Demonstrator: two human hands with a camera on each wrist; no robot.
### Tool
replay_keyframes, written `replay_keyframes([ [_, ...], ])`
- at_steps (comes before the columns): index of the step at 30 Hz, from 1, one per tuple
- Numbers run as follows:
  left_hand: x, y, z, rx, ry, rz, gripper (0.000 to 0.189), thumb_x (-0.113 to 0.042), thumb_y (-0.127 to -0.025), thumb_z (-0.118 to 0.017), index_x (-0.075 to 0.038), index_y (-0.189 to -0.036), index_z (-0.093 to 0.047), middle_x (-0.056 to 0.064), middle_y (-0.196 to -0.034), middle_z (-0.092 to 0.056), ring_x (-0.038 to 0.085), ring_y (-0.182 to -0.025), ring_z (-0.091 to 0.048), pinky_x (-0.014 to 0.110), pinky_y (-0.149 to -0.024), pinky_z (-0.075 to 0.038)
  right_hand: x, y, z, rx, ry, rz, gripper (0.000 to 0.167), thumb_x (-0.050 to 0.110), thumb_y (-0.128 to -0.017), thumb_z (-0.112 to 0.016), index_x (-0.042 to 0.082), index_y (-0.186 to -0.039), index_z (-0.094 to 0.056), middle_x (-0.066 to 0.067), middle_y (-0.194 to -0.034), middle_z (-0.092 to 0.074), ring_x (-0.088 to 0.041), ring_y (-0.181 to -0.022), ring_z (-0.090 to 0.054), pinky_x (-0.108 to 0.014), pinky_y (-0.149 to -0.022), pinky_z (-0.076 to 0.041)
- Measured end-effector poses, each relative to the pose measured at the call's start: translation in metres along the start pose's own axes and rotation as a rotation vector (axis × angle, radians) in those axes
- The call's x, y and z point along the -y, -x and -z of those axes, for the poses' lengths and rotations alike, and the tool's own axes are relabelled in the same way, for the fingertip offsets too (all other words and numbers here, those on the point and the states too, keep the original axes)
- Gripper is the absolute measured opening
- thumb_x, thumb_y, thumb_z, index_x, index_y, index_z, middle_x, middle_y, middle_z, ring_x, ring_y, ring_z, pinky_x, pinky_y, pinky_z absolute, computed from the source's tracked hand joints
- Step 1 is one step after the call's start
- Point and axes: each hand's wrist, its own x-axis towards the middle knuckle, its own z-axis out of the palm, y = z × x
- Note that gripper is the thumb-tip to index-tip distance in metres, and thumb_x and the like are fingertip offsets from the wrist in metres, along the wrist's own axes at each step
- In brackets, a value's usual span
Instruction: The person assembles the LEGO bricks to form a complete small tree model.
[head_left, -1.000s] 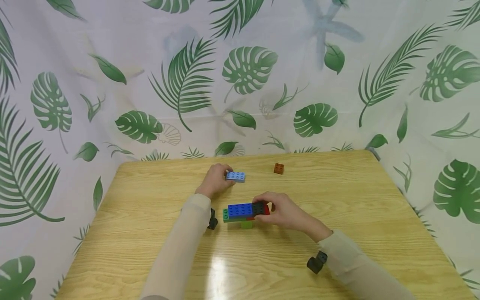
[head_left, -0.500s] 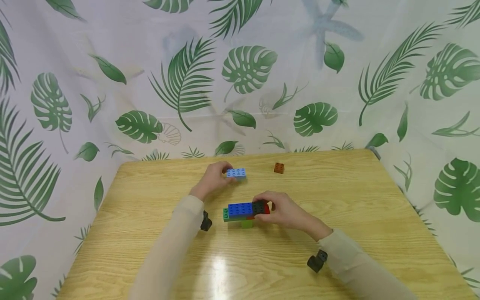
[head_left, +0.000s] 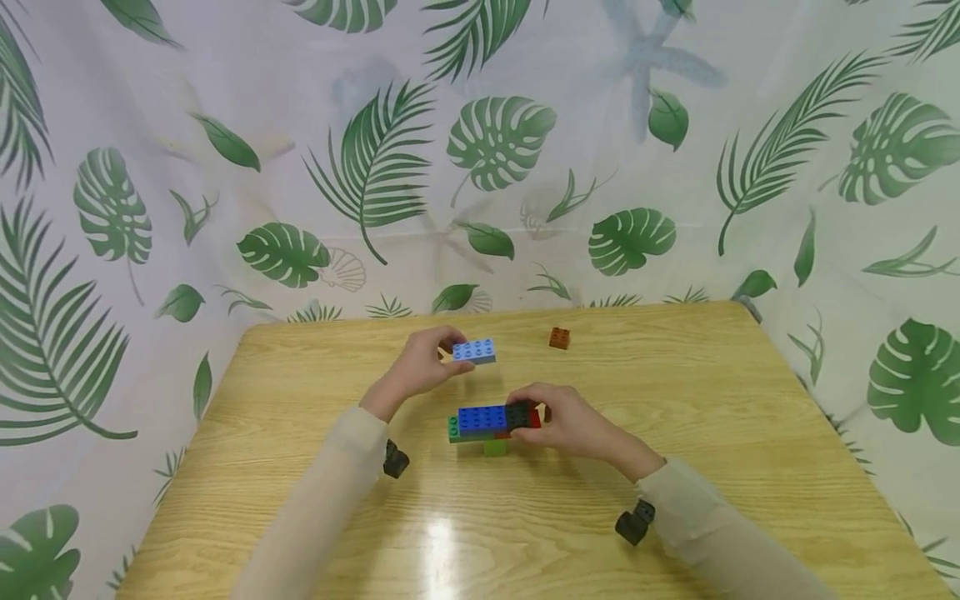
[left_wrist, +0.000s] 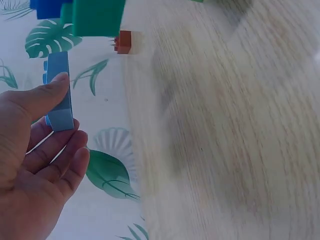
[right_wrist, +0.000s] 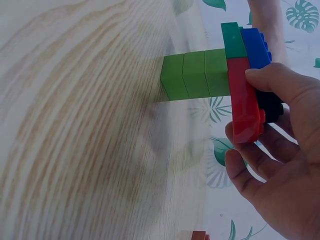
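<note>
My left hand (head_left: 422, 362) pinches a light blue building brick (head_left: 474, 351) by its left end, thumb on the near side, held above the table behind the stack. In the left wrist view the light blue brick (left_wrist: 60, 92) stands clear of the wood. My right hand (head_left: 567, 422) grips the right end of a stack of bricks, at the black brick (head_left: 517, 415) and the red brick (right_wrist: 244, 100) beneath. A dark blue brick (head_left: 482, 419) lies beside the black one, over a green brick (right_wrist: 233, 41). Several light green bricks (right_wrist: 195, 75) form the column below, standing on the table.
A small brown brick (head_left: 559, 337) lies near the back edge of the wooden table (head_left: 300, 500). A white curtain with green leaves (head_left: 525, 250) stands behind and beside the table. Small black cameras (head_left: 635, 522) are strapped at both wrists.
My left hand has lifted the light blue brick off the table and drawn back slightly to the left, the forearm swinging outward. The right hand and the stack have stayed put.
</note>
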Motion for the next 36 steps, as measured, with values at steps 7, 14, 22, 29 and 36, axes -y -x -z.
replay_keyframes([
  [7, -0.012, 0.015, 0.008, 0.010, 0.048, -0.022, 0.039, -0.026, -0.094, -0.083, -0.004, -0.124, -0.069, 0.012, -0.118, -0.074, 0.035, -0.110, -0.069, 0.044, -0.093, -0.058, -0.001, 0.000, -0.001, -0.008, -0.022, -0.024, 0.040, 0.026, -0.094, -0.082, 0.012, -0.129, -0.070, -0.004, -0.120, -0.073, -0.016, -0.096, -0.059, -0.027, -0.082, -0.052],
  [14, -0.023, 0.028, 0.010, 0.020, 0.047, -0.063, 0.037, -0.028, -0.094, -0.083, -0.007, -0.122, -0.070, 0.008, -0.116, -0.074, 0.031, -0.107, -0.069, 0.040, -0.091, -0.058, -0.004, 0.001, -0.003, -0.019, -0.035, -0.035, 0.041, 0.027, -0.093, -0.083, 0.010, -0.128, -0.071, -0.006, -0.121, -0.074, -0.017, -0.099, -0.063, -0.031, -0.086, -0.057],
  [22, -0.039, 0.044, 0.011, 0.034, 0.056, -0.129, 0.036, -0.027, -0.092, -0.085, -0.008, -0.119, -0.071, 0.005, -0.113, -0.074, 0.026, -0.103, -0.069, 0.041, -0.090, -0.058, -0.003, 0.001, -0.003, -0.039, -0.045, -0.018, 0.040, 0.026, -0.092, -0.083, 0.007, -0.126, -0.071, -0.007, -0.119, -0.074, -0.017, -0.100, -0.065, -0.045, -0.088, -0.060],
  [29, -0.043, 0.052, 0.005, 0.074, 0.069, -0.148, 0.034, -0.029, -0.091, -0.085, -0.010, -0.116, -0.071, 0.003, -0.109, -0.074, 0.028, -0.101, -0.070, 0.044, -0.090, -0.058, -0.004, 0.002, -0.003, -0.047, -0.046, -0.020, 0.041, 0.026, -0.092, -0.084, 0.007, -0.127, -0.072, -0.006, -0.118, -0.074, -0.017, -0.101, -0.065, -0.035, -0.087, -0.058],
  [36, -0.044, 0.058, 0.001, 0.102, 0.076, -0.157, 0.033, -0.029, -0.091, -0.085, -0.010, -0.115, -0.071, 0.003, -0.108, -0.074, 0.031, -0.100, -0.070, 0.049, -0.091, -0.058, -0.002, 0.001, -0.002, -0.047, -0.052, -0.018, 0.042, 0.026, -0.092, -0.084, 0.007, -0.127, -0.072, -0.005, -0.118, -0.075, -0.016, -0.102, -0.066, -0.037, -0.087, -0.058],
])
